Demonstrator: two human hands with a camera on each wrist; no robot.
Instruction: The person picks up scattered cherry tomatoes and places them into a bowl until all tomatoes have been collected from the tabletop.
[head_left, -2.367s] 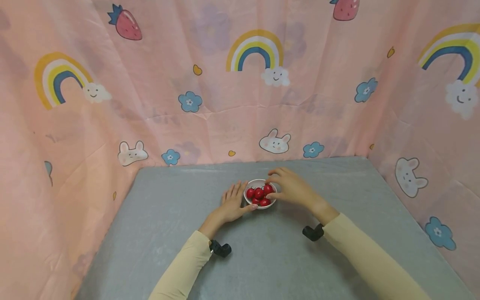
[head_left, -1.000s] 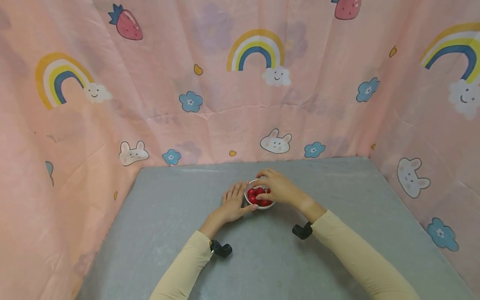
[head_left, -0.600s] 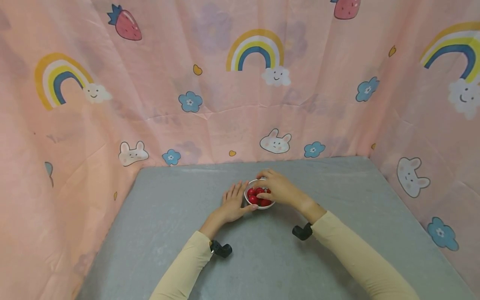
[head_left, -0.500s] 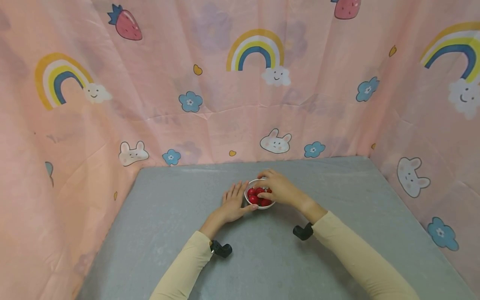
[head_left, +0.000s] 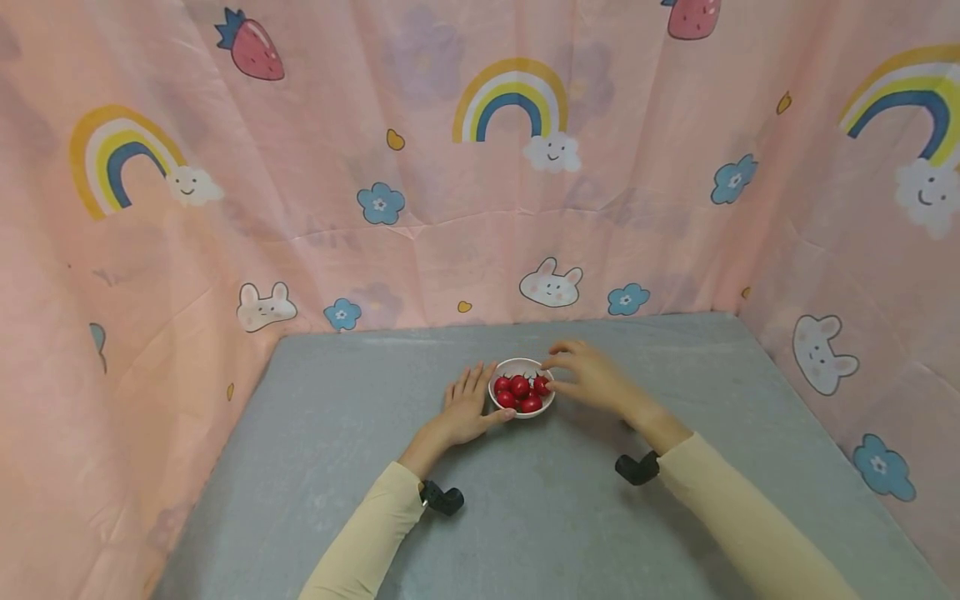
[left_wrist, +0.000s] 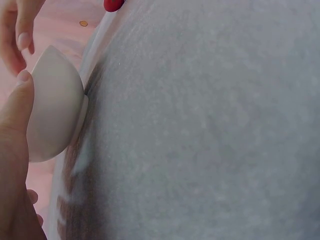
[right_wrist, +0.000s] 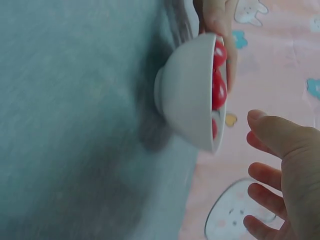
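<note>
A small white bowl (head_left: 520, 365) holding several red cherry tomatoes (head_left: 519, 386) stands upright on the grey table. My left hand (head_left: 463, 410) rests against its left side, fingers straight and spread, thumb along the near rim. In the left wrist view that thumb (left_wrist: 19, 102) lies against the bowl's wall (left_wrist: 57, 105). My right hand (head_left: 596, 379) hovers at the right rim, its fingers loosely bent. Nothing shows between those fingers in the right wrist view, where they stand apart from the bowl (right_wrist: 187, 92).
The grey tabletop (head_left: 525, 517) meets a pink printed curtain (head_left: 420, 258) at the back and sides. Black cameras sit on both wrists, the left one (head_left: 442, 498) and the right one (head_left: 637, 468). A small red thing (left_wrist: 114, 4) shows at the left wrist view's top edge.
My right hand went leftward into the bowl among the tomatoes, stayed there, then drew back right to the rim. The left hand and the bowl stay in place.
</note>
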